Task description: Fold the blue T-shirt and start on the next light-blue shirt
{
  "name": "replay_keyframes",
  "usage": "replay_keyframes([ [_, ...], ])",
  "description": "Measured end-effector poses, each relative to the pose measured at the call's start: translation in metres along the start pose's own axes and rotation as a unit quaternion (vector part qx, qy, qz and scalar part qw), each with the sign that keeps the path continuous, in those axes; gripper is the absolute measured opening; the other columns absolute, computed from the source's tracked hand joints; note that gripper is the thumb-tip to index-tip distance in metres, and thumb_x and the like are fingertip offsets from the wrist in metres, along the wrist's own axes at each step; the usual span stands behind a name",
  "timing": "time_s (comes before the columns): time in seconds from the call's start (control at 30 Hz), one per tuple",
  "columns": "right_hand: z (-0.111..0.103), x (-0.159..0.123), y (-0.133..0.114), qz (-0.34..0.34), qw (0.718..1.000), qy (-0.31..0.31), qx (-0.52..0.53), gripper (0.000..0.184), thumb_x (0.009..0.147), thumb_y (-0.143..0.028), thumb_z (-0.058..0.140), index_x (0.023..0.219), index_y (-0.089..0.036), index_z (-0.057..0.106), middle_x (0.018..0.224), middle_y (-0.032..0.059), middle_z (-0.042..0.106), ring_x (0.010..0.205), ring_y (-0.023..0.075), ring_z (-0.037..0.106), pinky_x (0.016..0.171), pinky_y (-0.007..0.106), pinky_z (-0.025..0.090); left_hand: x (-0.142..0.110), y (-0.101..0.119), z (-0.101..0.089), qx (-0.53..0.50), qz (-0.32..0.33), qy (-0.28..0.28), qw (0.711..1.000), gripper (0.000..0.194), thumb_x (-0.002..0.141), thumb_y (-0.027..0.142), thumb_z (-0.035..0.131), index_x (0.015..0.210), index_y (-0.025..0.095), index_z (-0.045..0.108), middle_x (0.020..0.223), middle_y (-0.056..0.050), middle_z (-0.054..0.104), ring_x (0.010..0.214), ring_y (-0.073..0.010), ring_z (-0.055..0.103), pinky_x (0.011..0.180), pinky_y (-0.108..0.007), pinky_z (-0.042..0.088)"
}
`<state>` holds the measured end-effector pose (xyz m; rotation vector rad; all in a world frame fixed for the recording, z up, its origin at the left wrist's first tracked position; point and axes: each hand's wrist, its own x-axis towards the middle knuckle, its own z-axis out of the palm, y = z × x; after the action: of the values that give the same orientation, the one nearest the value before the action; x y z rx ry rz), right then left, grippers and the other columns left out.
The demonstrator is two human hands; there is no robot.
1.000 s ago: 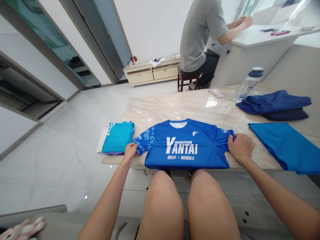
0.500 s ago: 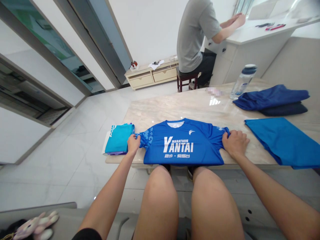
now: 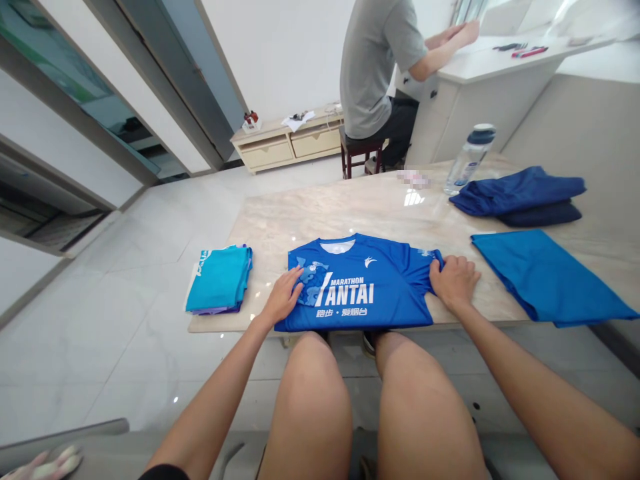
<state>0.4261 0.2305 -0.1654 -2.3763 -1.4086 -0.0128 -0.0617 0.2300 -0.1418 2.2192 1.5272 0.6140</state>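
On the marble-patterned table [image 3: 300,210], as the head view showed, we had a blue T-shirt [image 3: 357,283] lying with its front upward, along the near edge and just beyond our knees [image 3: 320,363]. One patterned sleeve [image 3: 311,285] was folded inward over the chest, so that it covered part of the large white lettering. Our left hand [image 3: 283,297] rested upon this folded part, palm down, with the fingers stretched out and the thumb a little apart from them. Our right hand [image 3: 456,281] was at the opposite sleeve [image 3: 423,263], which lay outward, and there the thumb and the bent fingers held its cuff in a narrow pinch.

Near our left hand we saw a stack of folded garments [image 3: 215,283], turquoise on top and purple below. Beyond our right hand lay a folded teal-blue cloth [image 3: 550,273], and behind it a dark blue garment [image 3: 525,193] beside an upright clear water bottle [image 3: 467,163]. Farther away, a person in a grey shirt [image 3: 370,73] sat on a dark stool [image 3: 363,148] at a white counter [image 3: 500,73].
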Motion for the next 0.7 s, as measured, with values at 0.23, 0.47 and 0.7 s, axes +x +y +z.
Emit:
replay_keyframes([
  [0.23, -0.016, 0.004, 0.002, 0.021, 0.997, -0.035, 0.071, 0.046, 0.107, -0.046, 0.039, 0.117, -0.015, 0.070, 0.119, 0.0241, 0.076, 0.116, 0.0382, 0.066, 0.106, 0.050, 0.048, -0.002, 0.006, 0.018, 0.093, -0.036, -0.003, 0.995, 0.062, 0.111, 0.044, 0.043, 0.169, 0.024, 0.052, 0.181, -0.011, 0.039, 0.170, -0.0321, 0.034, 0.141, -0.057, 0.023],
  [0.47, -0.069, 0.035, -0.020, -0.017, 0.995, -0.093, 0.018, 0.041, 0.113, -0.044, 0.050, 0.133, -0.014, 0.067, 0.120, 0.0218, 0.080, 0.117, 0.0341, 0.074, 0.101, 0.038, 0.053, 0.000, 0.003, 0.020, 0.085, -0.024, 0.005, 0.996, 0.062, 0.110, 0.042, 0.042, 0.167, 0.021, 0.054, 0.180, -0.012, 0.040, 0.169, -0.0328, 0.035, 0.140, -0.056, 0.023],
  [0.7, -0.100, 0.020, -0.083, -0.088, 0.964, -0.147, -0.202, 0.039, 0.114, -0.036, 0.048, 0.137, -0.011, 0.066, 0.127, 0.0297, 0.074, 0.121, 0.0388, 0.074, 0.100, 0.043, 0.054, 0.000, 0.008, 0.023, 0.066, -0.024, 0.019, 0.997, 0.061, 0.108, 0.039, 0.042, 0.164, 0.020, 0.057, 0.178, -0.014, 0.044, 0.169, -0.0326, 0.037, 0.140, -0.054, 0.023],
])
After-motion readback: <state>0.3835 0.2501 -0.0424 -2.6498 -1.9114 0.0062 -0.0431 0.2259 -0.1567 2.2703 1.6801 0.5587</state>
